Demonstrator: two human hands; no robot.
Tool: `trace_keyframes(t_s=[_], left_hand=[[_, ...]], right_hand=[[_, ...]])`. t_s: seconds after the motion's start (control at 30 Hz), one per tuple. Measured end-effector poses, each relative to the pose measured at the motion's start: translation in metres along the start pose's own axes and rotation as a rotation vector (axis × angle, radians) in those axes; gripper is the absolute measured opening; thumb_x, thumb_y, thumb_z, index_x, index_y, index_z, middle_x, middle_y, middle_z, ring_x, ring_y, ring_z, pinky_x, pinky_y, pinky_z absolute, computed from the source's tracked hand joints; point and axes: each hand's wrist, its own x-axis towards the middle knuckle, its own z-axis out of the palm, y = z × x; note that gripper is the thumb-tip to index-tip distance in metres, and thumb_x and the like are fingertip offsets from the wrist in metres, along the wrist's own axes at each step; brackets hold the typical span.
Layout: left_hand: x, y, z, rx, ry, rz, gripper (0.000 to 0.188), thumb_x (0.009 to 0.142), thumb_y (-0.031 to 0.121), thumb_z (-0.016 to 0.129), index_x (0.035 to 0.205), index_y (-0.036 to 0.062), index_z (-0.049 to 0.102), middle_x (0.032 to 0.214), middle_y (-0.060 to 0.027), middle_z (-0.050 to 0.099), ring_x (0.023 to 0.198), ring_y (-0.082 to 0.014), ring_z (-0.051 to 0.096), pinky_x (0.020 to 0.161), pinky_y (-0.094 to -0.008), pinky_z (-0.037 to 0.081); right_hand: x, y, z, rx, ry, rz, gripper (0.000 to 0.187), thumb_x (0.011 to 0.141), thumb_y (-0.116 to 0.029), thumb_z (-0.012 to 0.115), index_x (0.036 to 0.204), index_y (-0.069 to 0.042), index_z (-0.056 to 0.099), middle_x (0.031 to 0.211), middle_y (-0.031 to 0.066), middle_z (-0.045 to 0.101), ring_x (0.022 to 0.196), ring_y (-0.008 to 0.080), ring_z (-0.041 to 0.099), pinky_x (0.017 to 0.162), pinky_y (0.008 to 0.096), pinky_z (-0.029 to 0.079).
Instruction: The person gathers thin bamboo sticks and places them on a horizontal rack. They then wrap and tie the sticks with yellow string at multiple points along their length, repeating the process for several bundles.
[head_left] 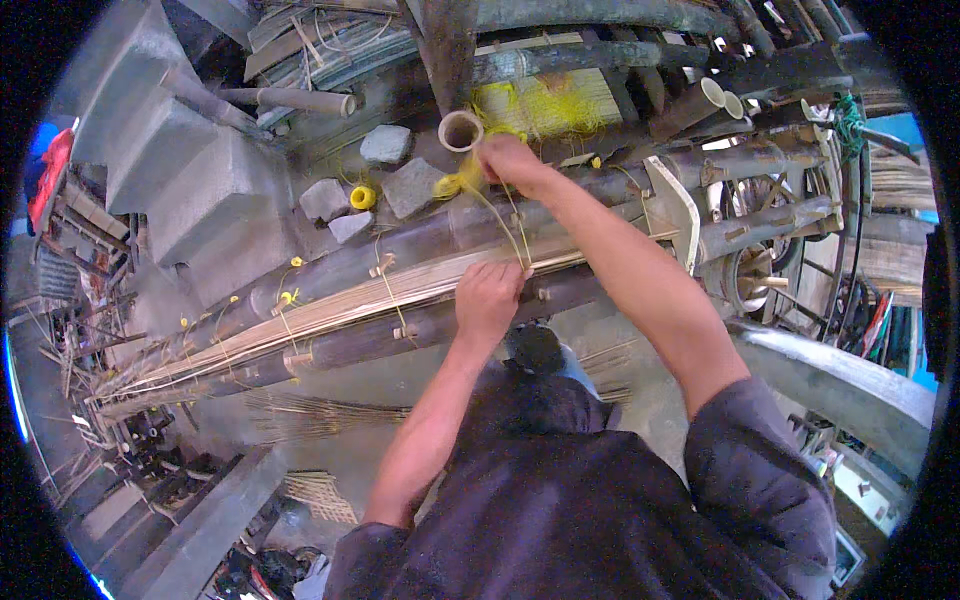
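My left hand [488, 302] is closed at the near edge of a long bundle of thin bamboo strips [350, 308], its fingers pressed where a yellow cord [519, 218] meets the strips. Farther out, my right hand [508, 162] is closed on the cord, which stretches between both hands. Beside the right hand, a loose yellow cord bundle [450, 187] looks blurred. Two thick bamboo poles, one far pole [345, 258] and one near pole [345, 350], flank the strips. An upright bamboo tube [461, 131] stands just left of my right hand.
Behind the poles lie grey stone blocks [413, 188] and a yellow cord roll [362, 197]. Concrete steps [190, 190] rise at the far left. A yellow-netted board [560, 103] and stacked bamboo fill the back. A flat white crosspiece [678, 205] spans the poles at right.
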Motion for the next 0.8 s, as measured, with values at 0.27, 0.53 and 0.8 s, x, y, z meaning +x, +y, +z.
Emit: trace_keyframes(t_s=[0.27,0.53,0.8], left_hand=[[0.004,0.014,-0.024,-0.005,-0.218,-0.272,0.019,0.089,0.023,0.063,0.087,0.0042,0.066,0.085,-0.01,0.068,0.081,-0.0242,0.065,0.075,-0.038,0.049],[0.135,-0.061,0.017,-0.91,-0.172,-0.772,0.031,0.096,0.035,0.051,0.074,0.0136,0.048,0.064,0.0044,0.04,0.056,-0.0095,0.038,0.054,-0.0272,0.035],[0.171,-0.094,-0.007,0.237,-0.586,-0.318,0.032,0.092,0.035,0.057,0.104,0.0087,0.07,0.098,-0.0186,0.069,0.088,-0.0379,0.066,0.077,-0.0462,0.052]], right_hand=[[-0.224,0.037,0.13,-0.201,-0.24,-0.305,0.031,0.092,-0.03,0.051,0.081,-0.003,0.062,0.077,0.02,0.066,0.071,0.0404,0.065,0.067,0.0502,0.053],[-0.228,0.043,0.128,-0.111,-0.038,-0.294,0.015,0.086,-0.018,0.056,0.078,-0.006,0.063,0.075,0.016,0.066,0.066,0.0357,0.065,0.065,0.0462,0.055],[-0.374,0.191,0.131,0.705,0.347,0.76,0.051,0.09,-0.019,0.061,0.134,0.001,0.047,0.124,0.0145,0.058,0.111,0.0257,0.057,0.096,0.0394,0.045]])
